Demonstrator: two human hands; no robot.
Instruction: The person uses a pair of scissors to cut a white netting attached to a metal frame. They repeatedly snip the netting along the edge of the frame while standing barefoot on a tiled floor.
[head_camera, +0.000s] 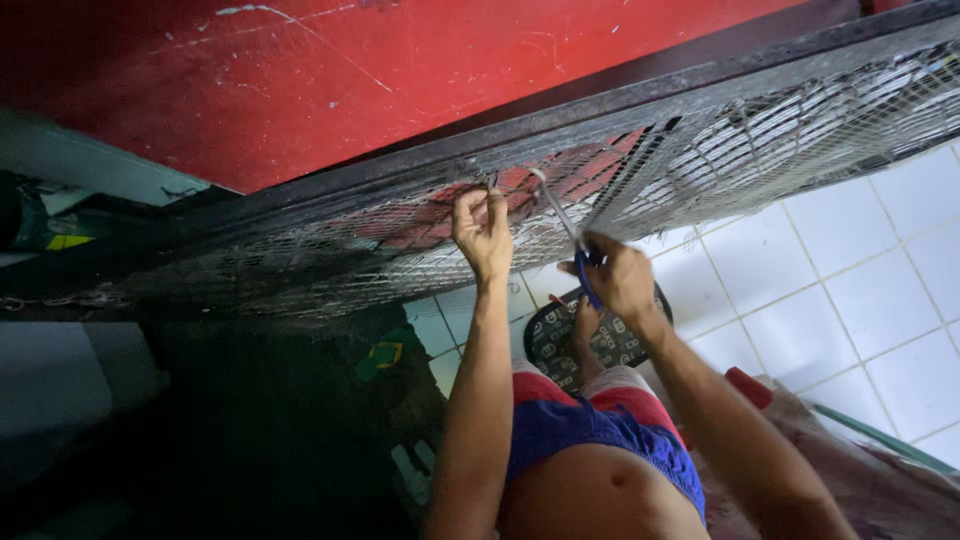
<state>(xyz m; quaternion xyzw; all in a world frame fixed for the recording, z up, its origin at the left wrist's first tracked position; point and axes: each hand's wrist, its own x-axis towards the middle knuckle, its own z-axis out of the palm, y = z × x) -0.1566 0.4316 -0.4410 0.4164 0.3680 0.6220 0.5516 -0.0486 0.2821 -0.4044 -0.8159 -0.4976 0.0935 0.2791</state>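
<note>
A dark metal frame (560, 125) with wire mesh (760, 130) stretches across the view. My left hand (482, 228) is raised to the mesh near the frame bar, with its fingers pinched on a bit of wire. To its right, my right hand (618, 276) grips blue-handled pliers (562, 222) whose metal jaws point up into the mesh. Both forearms reach up from the bottom of the view.
A red wall (400, 70) lies beyond the frame. White floor tiles (860, 270) show at the right. A dark patterned sandal (560, 345) sits under my foot. Patterned cloth (860, 470) lies at the lower right, dark shadowed clutter at the left.
</note>
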